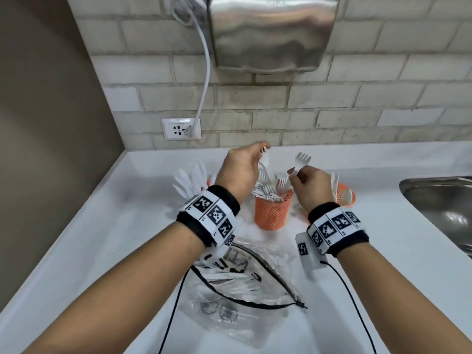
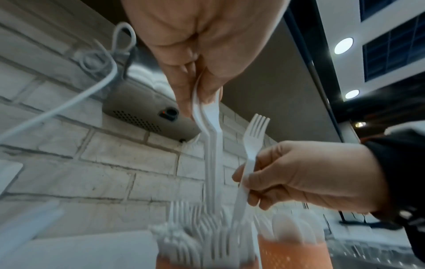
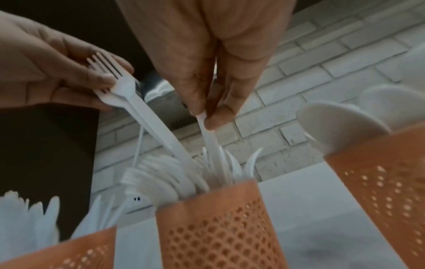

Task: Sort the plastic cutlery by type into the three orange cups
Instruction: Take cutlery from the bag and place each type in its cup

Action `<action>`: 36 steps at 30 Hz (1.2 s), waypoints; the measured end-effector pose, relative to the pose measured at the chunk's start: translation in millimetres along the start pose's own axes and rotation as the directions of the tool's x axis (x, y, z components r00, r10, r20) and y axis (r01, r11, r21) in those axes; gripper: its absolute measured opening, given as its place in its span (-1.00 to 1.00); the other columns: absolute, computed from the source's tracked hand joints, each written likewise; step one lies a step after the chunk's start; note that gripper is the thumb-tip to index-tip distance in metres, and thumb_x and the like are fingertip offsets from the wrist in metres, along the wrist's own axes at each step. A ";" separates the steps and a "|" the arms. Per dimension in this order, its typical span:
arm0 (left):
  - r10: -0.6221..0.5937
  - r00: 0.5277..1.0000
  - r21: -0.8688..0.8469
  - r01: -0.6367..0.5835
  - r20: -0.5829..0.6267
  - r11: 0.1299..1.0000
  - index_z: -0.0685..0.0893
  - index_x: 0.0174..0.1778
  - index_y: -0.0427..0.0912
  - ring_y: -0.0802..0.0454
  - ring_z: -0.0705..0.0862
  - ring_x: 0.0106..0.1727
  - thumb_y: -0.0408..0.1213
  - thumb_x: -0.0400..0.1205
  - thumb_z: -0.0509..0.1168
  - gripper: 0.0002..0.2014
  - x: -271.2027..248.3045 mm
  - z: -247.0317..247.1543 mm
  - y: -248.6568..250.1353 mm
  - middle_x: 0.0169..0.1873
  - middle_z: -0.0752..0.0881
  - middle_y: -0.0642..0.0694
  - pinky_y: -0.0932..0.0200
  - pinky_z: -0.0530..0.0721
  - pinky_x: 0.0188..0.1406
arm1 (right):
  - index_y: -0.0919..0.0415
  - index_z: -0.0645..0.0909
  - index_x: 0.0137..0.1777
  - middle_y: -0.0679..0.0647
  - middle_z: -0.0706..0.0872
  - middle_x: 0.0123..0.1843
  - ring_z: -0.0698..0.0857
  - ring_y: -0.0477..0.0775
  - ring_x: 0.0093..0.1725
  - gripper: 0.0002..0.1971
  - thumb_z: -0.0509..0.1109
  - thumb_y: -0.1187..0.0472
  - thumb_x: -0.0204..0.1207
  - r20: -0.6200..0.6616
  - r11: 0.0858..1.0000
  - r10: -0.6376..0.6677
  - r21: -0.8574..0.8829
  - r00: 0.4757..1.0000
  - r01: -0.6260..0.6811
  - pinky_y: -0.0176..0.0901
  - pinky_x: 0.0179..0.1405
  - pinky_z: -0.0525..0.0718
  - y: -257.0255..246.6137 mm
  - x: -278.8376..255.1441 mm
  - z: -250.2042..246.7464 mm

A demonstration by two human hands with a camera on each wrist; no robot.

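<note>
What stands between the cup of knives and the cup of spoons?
In the right wrist view, the cup of forks stands between the cup of knives and the cup of spoons.

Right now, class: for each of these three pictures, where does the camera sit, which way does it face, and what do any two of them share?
Head: on the person's head, facing forward and down at the counter; both forearms show.
Left wrist: under the left hand, facing up along its fingers towards the brick wall.
Right wrist: under the right hand, facing the middle cup.
Shared: all three show both hands holding forks above that cup.
</note>
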State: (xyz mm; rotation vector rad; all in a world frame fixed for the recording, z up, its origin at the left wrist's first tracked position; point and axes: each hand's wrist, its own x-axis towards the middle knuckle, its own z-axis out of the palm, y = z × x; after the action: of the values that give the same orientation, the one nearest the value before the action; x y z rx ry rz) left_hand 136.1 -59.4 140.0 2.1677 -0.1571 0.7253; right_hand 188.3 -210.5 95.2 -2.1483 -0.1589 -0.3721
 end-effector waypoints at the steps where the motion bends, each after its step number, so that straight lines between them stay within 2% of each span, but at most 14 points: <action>1: -0.008 0.998 0.026 0.007 0.055 1.000 0.68 0.22 -0.18 -0.02 0.71 -0.05 -0.53 0.62 0.13 -0.65 0.7 6.3 -2.1 -0.01 0.77 -0.26 0.32 0.58 0.01 | 0.31 0.54 -0.42 0.17 0.60 -0.47 0.56 0.16 -0.33 -0.78 0.34 0.37 0.46 0.029 0.999 0.007 -0.036 1.000 -0.006 -0.26 -0.44 0.42 2.5 1.1 3.9; 4: -0.053 0.980 0.093 0.035 0.193 0.995 0.66 0.23 -0.15 -0.13 0.71 0.08 -0.58 0.59 0.11 -0.60 4.8 23.2 -9.3 0.03 0.75 -0.29 0.12 0.65 0.10 | 0.15 0.40 -0.56 0.04 0.45 -0.56 0.51 0.14 -0.41 -0.64 0.38 0.33 0.43 0.132 0.985 0.078 -0.165 0.988 -0.056 -0.22 -0.50 0.35 10.8 3.8 14.5; 8: -0.112 0.927 0.183 0.048 0.359 0.982 0.61 0.28 -0.12 -0.20 0.69 0.13 -0.61 0.52 0.10 -0.51 11.4 42.5 -19.2 0.10 0.72 -0.30 -0.04 0.66 0.14 | 0.41 0.66 -0.26 0.02 0.47 -0.52 0.52 0.06 -0.41 -0.86 0.32 0.39 0.48 0.239 0.976 0.101 -0.212 0.966 -0.049 -0.50 -0.62 0.29 22.7 3.3 28.9; 11: -0.174 0.876 0.274 0.049 0.451 0.960 0.56 0.32 -0.08 -0.24 0.69 0.09 -0.55 0.53 0.09 -0.52 15.8 51.3 -28.4 0.06 0.71 -0.30 -0.03 0.68 0.09 | 0.41 0.64 -0.05 0.22 0.68 -0.29 0.60 0.12 -0.25 -0.86 0.32 0.34 0.48 0.225 0.981 0.069 -0.193 0.972 -0.025 -0.32 -0.43 0.39 26.3 4.1 33.6; 13: -0.218 0.842 0.337 0.046 0.493 0.940 0.54 0.31 -0.07 -0.23 0.70 0.09 -0.49 0.56 0.11 -0.57 15.6 55.3 -34.9 0.07 0.71 -0.28 0.00 0.69 0.07 | 0.34 0.53 0.18 0.22 0.71 -0.16 0.64 0.11 -0.21 -0.73 0.32 0.34 0.48 0.193 0.996 0.026 -0.089 0.981 -0.009 -0.30 -0.22 0.49 25.1 2.6 32.6; 17: -0.262 0.797 0.413 0.016 0.545 0.910 0.50 0.31 -0.11 -0.22 0.65 0.21 -0.41 0.62 0.12 -0.66 10.9 61.2 -46.0 0.20 0.65 -0.24 -0.05 0.65 0.16 | 0.33 0.51 0.17 0.12 0.65 -0.19 0.66 0.12 -0.28 -0.77 0.29 0.32 0.53 0.114 0.998 -0.062 0.015 0.992 0.060 -0.41 -0.45 0.53 25.8 -1.0 31.3; 19: -0.238 0.804 0.417 -0.013 0.545 0.909 0.49 0.35 -0.20 -0.19 0.54 0.33 -0.42 0.64 0.10 -0.65 9.3 61.6 -47.0 0.31 0.54 -0.24 -0.03 0.56 0.29 | 0.34 0.61 0.01 0.20 0.69 -0.23 0.66 0.17 -0.27 -0.86 0.27 0.38 0.51 0.081 0.993 -0.116 0.012 0.990 0.116 -0.30 -0.37 0.62 30.0 -1.2 32.4; 21: -0.202 0.853 0.392 -0.003 0.482 0.920 0.52 0.34 -0.22 -0.15 0.49 0.34 -0.37 0.66 0.09 -0.67 7.7 60.9 -46.6 0.30 0.46 -0.23 -0.02 0.51 0.34 | 0.37 0.67 -0.11 0.30 0.74 -0.20 0.66 0.17 -0.25 -0.86 0.27 0.43 0.48 0.081 0.992 -0.127 -0.001 0.989 0.127 -0.08 -0.19 0.69 34.9 -1.6 34.8; 22: -0.195 0.880 0.370 0.023 0.433 0.929 0.53 0.33 -0.19 -0.15 0.51 0.30 -0.37 0.66 0.11 -0.67 6.5 60.7 -46.8 0.27 0.48 -0.22 -0.03 0.54 0.30 | 0.37 0.68 -0.11 0.31 0.76 -0.20 0.66 0.14 -0.27 -0.86 0.28 0.44 0.47 0.089 0.993 -0.116 -0.004 0.989 0.117 -0.10 -0.17 0.67 36.4 -1.7 36.0; 26: -0.176 0.933 0.265 0.092 0.313 0.960 0.67 0.11 -0.16 -0.15 0.65 0.08 -0.44 0.57 0.25 -0.76 5.6 55.8 -45.8 0.05 0.65 -0.19 -0.02 0.65 0.08 | 0.24 0.51 0.29 0.11 0.65 -0.11 0.69 0.15 -0.30 -0.66 0.29 0.40 0.51 0.091 0.990 -0.119 0.088 0.989 0.111 -0.13 -0.25 0.71 34.2 -3.9 36.4; 28: -0.190 0.928 0.224 0.121 0.319 0.967 0.75 0.02 -0.22 -0.14 0.68 0.05 -0.43 0.54 0.32 -0.81 8.1 53.6 -45.9 -0.01 0.71 -0.20 0.00 0.65 0.11 | 0.21 0.52 0.34 0.12 0.63 0.02 0.68 0.11 -0.25 -0.63 0.30 0.37 0.53 0.080 0.980 -0.189 0.077 0.979 0.183 -0.44 -0.21 0.63 32.9 -3.9 35.7; 30: -0.252 0.910 0.183 0.200 0.331 0.963 0.77 0.01 -0.23 -0.08 0.71 0.01 -0.42 0.55 0.32 -0.82 9.7 53.7 -48.5 -0.02 0.76 -0.18 0.11 0.65 0.11 | 0.32 0.65 0.18 0.24 0.68 0.08 0.66 0.11 -0.13 -0.74 0.32 0.40 0.51 0.077 0.974 -0.225 0.031 0.971 0.223 -0.63 -0.22 0.48 31.8 -1.9 35.0; 32: -0.310 0.888 0.142 0.278 0.338 0.950 0.77 0.06 -0.22 -0.01 0.73 -0.02 -0.40 0.57 0.30 -0.80 8.6 53.7 -48.8 -0.01 0.78 -0.15 0.22 0.65 0.08 | 0.39 0.71 0.06 0.33 0.73 0.01 0.70 0.23 -0.07 -0.80 0.36 0.43 0.46 0.078 0.976 -0.214 -0.014 0.974 0.216 -0.44 -0.18 0.47 30.7 0.0 34.6; 36: -0.291 0.876 0.239 0.210 0.384 0.948 0.72 0.19 -0.16 -0.03 0.70 0.14 -0.43 0.64 0.20 -0.72 6.9 45.1 -40.9 0.14 0.75 -0.12 0.30 0.56 0.10 | 0.36 0.74 0.05 0.34 0.78 -0.01 0.72 0.28 -0.03 -0.79 0.38 0.41 0.44 0.125 0.969 -0.202 -0.120 0.971 0.217 -0.30 -0.05 0.46 27.5 0.0 29.7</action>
State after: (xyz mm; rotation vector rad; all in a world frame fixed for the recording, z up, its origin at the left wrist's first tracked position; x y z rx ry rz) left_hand 176.0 -65.5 93.9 2.4450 -0.0213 0.1237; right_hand 201.3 -201.8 57.9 -2.2919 -0.4394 -0.3935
